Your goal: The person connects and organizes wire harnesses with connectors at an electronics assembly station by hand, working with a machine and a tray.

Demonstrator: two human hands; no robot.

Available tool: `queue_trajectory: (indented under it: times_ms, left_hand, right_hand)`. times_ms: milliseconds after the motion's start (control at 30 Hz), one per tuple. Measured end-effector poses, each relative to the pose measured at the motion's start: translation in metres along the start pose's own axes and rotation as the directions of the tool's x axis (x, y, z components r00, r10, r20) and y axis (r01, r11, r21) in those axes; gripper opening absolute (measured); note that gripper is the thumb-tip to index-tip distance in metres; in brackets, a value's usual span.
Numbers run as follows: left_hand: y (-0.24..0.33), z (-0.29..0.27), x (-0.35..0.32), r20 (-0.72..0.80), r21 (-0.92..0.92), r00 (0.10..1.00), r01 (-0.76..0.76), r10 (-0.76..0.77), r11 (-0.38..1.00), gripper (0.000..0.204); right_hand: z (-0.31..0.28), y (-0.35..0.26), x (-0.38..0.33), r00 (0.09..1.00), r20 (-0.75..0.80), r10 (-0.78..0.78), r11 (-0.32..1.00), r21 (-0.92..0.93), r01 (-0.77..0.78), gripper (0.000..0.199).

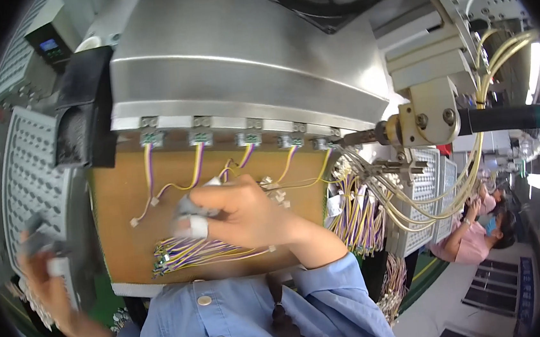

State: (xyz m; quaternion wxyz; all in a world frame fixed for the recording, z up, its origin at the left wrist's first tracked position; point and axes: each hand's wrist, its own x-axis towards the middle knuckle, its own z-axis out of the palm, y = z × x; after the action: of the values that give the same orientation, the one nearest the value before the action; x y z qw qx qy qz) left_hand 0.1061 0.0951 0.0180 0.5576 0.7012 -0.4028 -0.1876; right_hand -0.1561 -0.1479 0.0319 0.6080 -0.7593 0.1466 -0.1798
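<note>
Probably mid-batch, five circuit boards (249, 139) are lining the desk's (116, 214) far edge, wire harnesses (195, 252) lying nearer, both hands (248, 214) too blurred to tell their grip.

A: Your left hand (50, 284)?
B: Far out left, blurred, fingers pointing away from you; grip unreadable.
A: Your right hand (248, 215)?
B: Before your torso, fingers curled leftward near thumb, closure unclear; bare forearm (317, 241) slanting.

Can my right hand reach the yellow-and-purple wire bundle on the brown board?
Likely yes: your right hand is just beside the wire bundle, and nothing else seems to block the way.
</note>
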Motion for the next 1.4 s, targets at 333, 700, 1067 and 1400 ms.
queue_trajectory:
  times_ms: [333, 700, 1067, 1400]
  left_hand:
    - [0.041, 0.156, 0.027, 0.304, -0.354, 0.952, 0.096, 0.018, 0.930, 0.035]
    - [0.045, 0.138, 0.039, 0.486, -0.284, 0.824, -0.165, 0.290, 0.944, 0.029]
    - [0.050, 0.155, 0.021, 0.245, -0.107, 0.827, -0.496, 0.507, 0.861, 0.027]
    - [0.041, 0.168, 0.059, 0.396, -0.326, 0.716, -0.476, 0.575, 0.817, 0.024]
  right_hand:
    - [-0.001, 0.005, -0.003, 0.995, -0.019, 0.099, 0.975, 0.200, -0.093, 0.014]
    - [-0.013, -0.018, -0.004, 0.897, 0.250, 0.364, 0.917, 0.070, -0.392, 0.015]
    - [-0.022, -0.026, -0.010, 0.861, 0.255, 0.439, 0.869, 0.124, -0.480, 0.011]
    - [-0.015, 0.014, -0.020, 0.956, 0.206, 0.210, 0.847, 0.450, -0.283, 0.020]
